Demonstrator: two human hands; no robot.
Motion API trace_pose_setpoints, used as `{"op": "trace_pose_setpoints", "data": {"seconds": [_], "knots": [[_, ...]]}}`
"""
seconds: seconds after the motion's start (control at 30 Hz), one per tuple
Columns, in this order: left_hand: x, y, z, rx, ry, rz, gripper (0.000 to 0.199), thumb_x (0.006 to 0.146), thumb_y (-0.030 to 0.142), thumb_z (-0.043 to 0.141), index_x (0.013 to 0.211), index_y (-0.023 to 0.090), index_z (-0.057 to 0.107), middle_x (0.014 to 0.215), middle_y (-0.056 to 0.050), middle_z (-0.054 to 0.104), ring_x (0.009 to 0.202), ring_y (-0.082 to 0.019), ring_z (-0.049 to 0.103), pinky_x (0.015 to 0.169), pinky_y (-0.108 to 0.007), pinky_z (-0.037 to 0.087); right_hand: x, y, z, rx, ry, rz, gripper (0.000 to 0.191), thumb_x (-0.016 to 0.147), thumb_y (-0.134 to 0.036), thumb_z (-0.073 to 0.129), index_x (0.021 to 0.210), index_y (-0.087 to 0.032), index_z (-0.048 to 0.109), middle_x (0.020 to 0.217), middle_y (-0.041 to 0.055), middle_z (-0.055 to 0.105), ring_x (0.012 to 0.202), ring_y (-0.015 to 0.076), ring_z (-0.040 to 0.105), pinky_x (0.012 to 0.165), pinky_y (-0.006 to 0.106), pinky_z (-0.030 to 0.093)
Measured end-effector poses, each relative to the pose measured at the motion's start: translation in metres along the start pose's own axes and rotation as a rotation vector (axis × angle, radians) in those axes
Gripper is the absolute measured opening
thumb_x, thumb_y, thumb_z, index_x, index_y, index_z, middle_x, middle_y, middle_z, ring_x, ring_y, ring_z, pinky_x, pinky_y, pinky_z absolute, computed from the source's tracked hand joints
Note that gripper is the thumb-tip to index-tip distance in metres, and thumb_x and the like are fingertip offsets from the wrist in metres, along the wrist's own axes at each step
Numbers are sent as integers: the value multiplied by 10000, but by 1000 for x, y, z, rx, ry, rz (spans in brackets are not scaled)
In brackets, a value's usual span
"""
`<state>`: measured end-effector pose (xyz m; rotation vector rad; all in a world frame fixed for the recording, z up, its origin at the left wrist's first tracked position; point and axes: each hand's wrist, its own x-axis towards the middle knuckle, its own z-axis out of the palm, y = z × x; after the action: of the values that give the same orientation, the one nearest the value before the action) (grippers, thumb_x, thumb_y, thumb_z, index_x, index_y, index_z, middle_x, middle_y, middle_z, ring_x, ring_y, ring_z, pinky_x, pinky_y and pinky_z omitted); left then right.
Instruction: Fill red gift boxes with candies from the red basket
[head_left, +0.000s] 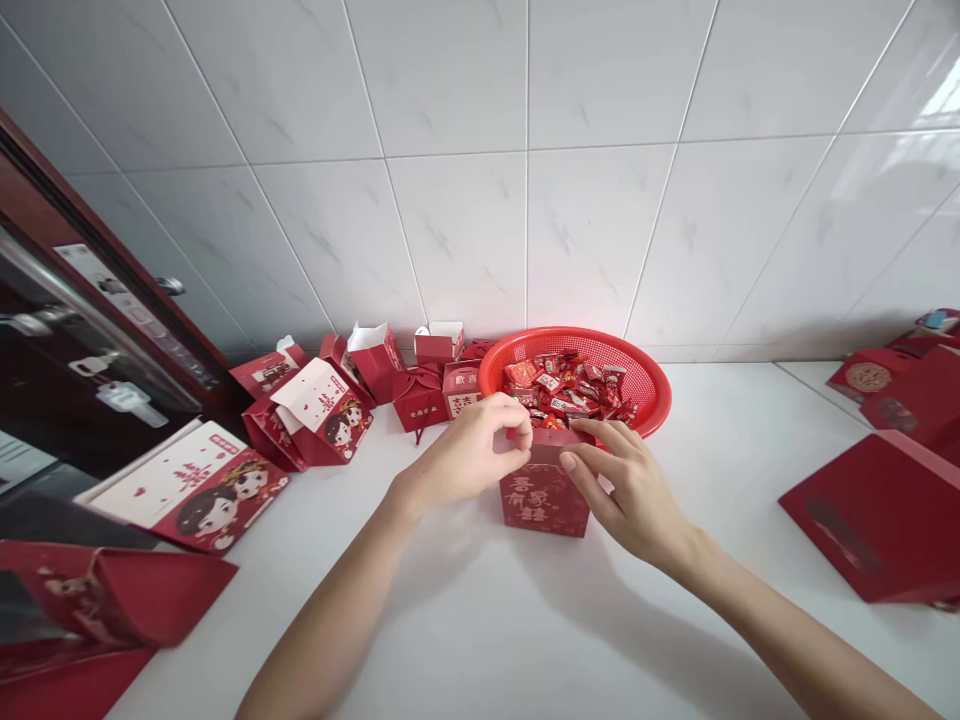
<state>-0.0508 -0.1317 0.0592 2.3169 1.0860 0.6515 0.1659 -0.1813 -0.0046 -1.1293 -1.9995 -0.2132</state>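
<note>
A red paper candy box (538, 500) with pale characters printed on its front stands upright on the white counter in front of me. My left hand (476, 447) pinches its top edge at the left corner, thumb and forefinger closed together. On the opposite side, my right hand (630, 485) has its thumb and fingers closed on the top edge near the right corner. Right behind the box sits a red plastic basket (651, 378), holding many small wrapped candies (570, 385). My fingers partly hide the rim of the box.
Several red boxes line the left side, among them one with cartoon faces (217, 490) and a small carry box (418, 400). A large red box (874, 515) lies at the right. A tiled wall (457, 230) closes the back, and a dark door (82, 330) with keys stands left.
</note>
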Motion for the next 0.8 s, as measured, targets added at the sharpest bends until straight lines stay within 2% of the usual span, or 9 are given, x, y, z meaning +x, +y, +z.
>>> {"op": "trace_pose_setpoints", "data": {"seconds": [0.07,0.13,0.2,0.3,0.4,0.47,0.57,0.7,0.8], "knots": [[-1,1,-1,22,-29,-16,183,882,191,582,809,242,742,1181,-24,693,1120,-225,667,908,-313,513,3,-1,-1,-30,19,12,380,1052,-277,509,769,-192,747,1151,154,738,954,280,682,788,418,560],[-2,2,-1,55,-71,-35,295,908,187,536,955,289,809,1281,-18,679,1135,-222,674,904,-308,525,6,-2,-2,-75,24,-18,330,1042,-262,518,836,-197,768,1146,152,740,971,287,682,790,411,555],[-2,2,-1,76,-108,-51,363,907,179,524,1095,305,807,1286,-21,698,1143,-225,679,918,-306,534,7,-3,-5,-110,-20,-23,279,1032,-257,524,931,-195,776,1089,140,750,932,282,689,747,388,546],[0,1,0,45,-120,-106,403,868,184,568,1200,272,779,1245,-25,751,1143,-239,693,917,-298,554,11,-5,-10,-78,-140,113,235,1016,-288,548,970,-205,763,959,86,751,760,226,689,588,311,486],[1,0,2,-39,-103,-159,400,849,210,611,1209,258,778,1233,-12,778,1120,-241,721,915,-300,569,14,-5,-13,27,-222,286,231,996,-341,582,893,-223,752,850,30,727,557,149,610,497,270,412],[1,0,3,-84,-94,-165,345,861,230,613,1150,256,800,1171,-5,802,1059,-237,747,895,-310,578,16,-4,-14,98,-223,345,239,977,-348,597,835,-226,745,787,13,709,503,130,570,494,266,406],[1,2,3,-85,-79,-154,325,850,191,586,1072,240,818,1123,-5,814,993,-234,761,842,-315,590,19,-1,-15,212,-218,390,232,936,-343,611,786,-224,744,753,24,707,525,148,601,503,274,438],[-1,1,0,-15,-74,-161,475,751,88,547,1117,245,805,1205,-3,790,966,-229,757,792,-309,594,22,2,-20,304,-263,438,172,863,-268,605,791,-219,753,848,49,763,585,174,656,545,301,502],[-2,-2,0,14,-88,-144,546,714,57,514,1122,276,803,1238,15,775,998,-227,745,818,-311,588,24,5,-26,323,-311,483,180,781,-163,582,811,-217,751,860,33,781,600,176,662,571,306,520]]}}
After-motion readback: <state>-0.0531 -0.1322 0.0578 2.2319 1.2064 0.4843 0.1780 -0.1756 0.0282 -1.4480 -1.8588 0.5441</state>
